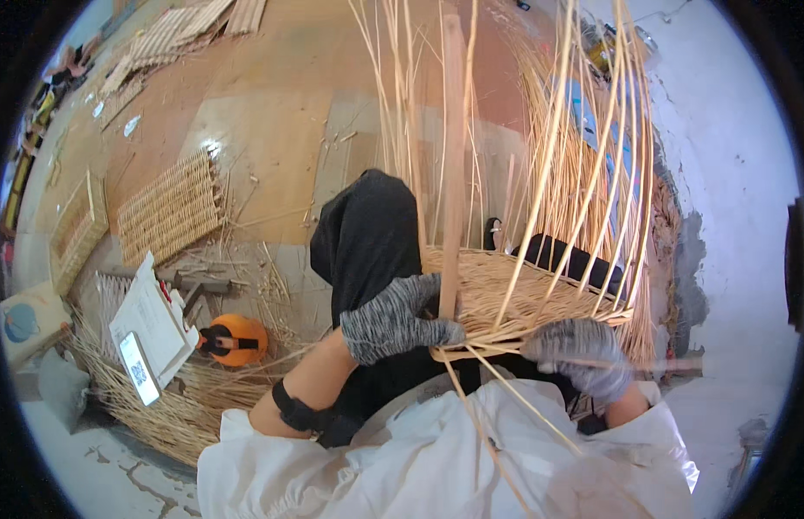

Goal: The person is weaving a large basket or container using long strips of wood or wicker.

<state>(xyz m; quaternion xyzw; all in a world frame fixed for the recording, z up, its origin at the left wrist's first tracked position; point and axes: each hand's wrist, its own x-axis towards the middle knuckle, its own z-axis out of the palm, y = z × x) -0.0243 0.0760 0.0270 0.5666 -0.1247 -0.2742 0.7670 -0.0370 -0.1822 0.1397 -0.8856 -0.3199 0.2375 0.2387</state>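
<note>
A partly woven wicker base (531,290) lies across my lap, with tall pale willow rods (588,186) rising from its edges. A flat wooden stake (454,164) stands upright at its left side. My left hand (393,322), in a grey knitted glove, is closed on the near left corner of the base, beside the stake's foot. Along the near edge, to the right, is my right hand (583,355), gloved alike and smeared by motion; its fingers cannot be made out. Loose rod ends (488,432) hang from the near edge over my white apron (358,471).
Bundled rods (540,112) lean at the far right beside a white wall (722,147). To the left lie a woven panel (170,208), an orange container (235,339), papers (151,320), a phone (139,368) and heaped rods (172,419). Scraps litter the floor.
</note>
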